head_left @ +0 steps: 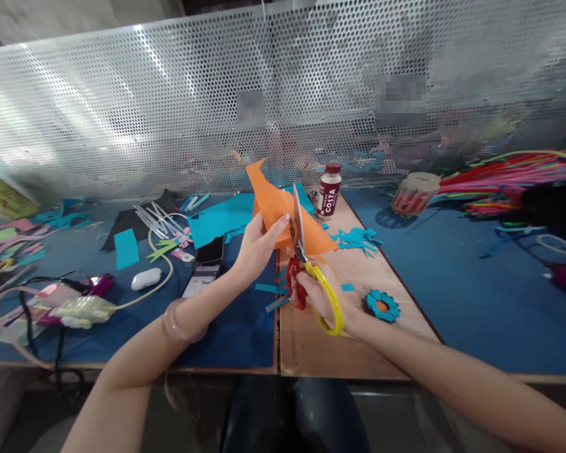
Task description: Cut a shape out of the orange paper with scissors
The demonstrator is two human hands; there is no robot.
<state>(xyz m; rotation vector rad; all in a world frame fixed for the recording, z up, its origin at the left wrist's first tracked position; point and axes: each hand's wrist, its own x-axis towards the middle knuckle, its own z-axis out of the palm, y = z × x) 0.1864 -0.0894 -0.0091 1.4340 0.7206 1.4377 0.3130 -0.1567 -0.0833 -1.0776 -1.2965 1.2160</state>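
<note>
My left hand [260, 244] pinches a sheet of orange paper [268, 198] between thumb and fingers, holding it up above the table. A narrow curved strip of the sheet sticks up at its upper left. My right hand [318, 286] grips scissors [330, 302] with one red and one yellow handle loop. The scissors' blades point upward and stand apart at the orange paper, close to my left thumb. To the right of my right hand lies a blue paper flower [382, 306] with an orange centre. Blue paper strips [358, 239] are scattered behind it.
A Costa bottle [329, 192] stands behind the paper. Blue paper sheets [221, 220], a phone [202, 280], a white earbud case [146, 279] and glue guns with cables [85, 308] lie left. Pipe cleaners [500, 179] in a jar [414, 194] lie right. A perforated metal screen [193, 113] borders the back.
</note>
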